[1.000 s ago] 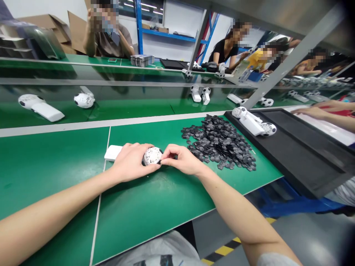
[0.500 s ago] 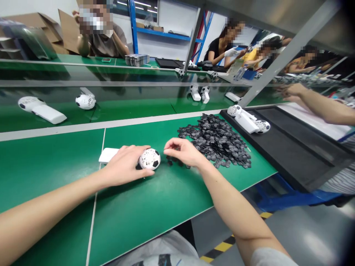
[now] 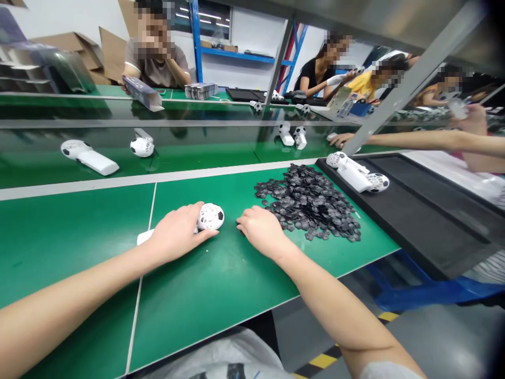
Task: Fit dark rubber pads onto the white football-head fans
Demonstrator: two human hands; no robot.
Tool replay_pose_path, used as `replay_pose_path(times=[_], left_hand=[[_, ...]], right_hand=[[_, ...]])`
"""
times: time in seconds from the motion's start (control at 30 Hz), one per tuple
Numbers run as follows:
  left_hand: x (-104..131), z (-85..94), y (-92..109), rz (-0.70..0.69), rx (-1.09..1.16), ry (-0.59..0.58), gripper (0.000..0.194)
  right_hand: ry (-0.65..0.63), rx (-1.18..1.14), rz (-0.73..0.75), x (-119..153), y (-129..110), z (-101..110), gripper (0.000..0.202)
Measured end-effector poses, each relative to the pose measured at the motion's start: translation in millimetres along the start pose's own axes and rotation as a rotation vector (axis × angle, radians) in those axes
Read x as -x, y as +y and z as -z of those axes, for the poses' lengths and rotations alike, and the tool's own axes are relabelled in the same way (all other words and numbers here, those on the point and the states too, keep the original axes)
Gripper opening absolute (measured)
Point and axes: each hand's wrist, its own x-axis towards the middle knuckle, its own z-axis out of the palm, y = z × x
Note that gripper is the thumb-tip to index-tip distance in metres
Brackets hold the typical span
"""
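Note:
My left hand [image 3: 177, 231] is wrapped over a white handheld fan [image 3: 210, 216] with a football-patterned round head. The head shows past my thumb and fingertips, and the handle's end sticks out to the left under my palm. Just right of the fan, my right hand [image 3: 260, 231] is low on the green table with its fingers curled together. A small black piece [image 3: 239, 232] shows at those fingertips, partly hidden by them. Beside and beyond this hand lies a heap of small flat black pieces [image 3: 315, 200].
Two similar fans [image 3: 353, 173] lie on the edge of a black tray [image 3: 430, 195] at right. More fans [image 3: 92, 158] rest on the green belt [image 3: 205, 150] behind the table. A slanted metal post [image 3: 390, 105] stands at right. Co-workers sit opposite; another person's arm [image 3: 426, 141] reaches in.
My right hand has lowered from in front of the fan's head to the loose black pieces. My left hand keeps its hold on the fan. At right, a co-worker's arm has reached over the belt.

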Motion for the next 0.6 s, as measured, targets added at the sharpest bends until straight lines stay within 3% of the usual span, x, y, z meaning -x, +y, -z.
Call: replay_pose_path(times=[0.2,0.37,0.5,0.6], left_hand=[[-1.6,0.5,1.4,0.008,0.021,-0.017,0.062],[-0.8,0.4,1.3,0.001,0.065,-0.018,0.061],[-3.6,-2.6,7.4,-0.005,0.096,-0.027,0.064],[-6.9,-5.0,11.9,-0.017,0.118,-0.030,0.069]], right_hand=[[-0.002,0.109,0.001,0.8,-8.3,-0.3,0.017],[0.173,-0.262,-0.062,-1.5,6.6,1.9,0.021],[0.392,-0.587,0.096,1.9,6.3,4.4,0.022],[0.421,-0.572,0.237,3.2,-0.4,3.6,0.023]])
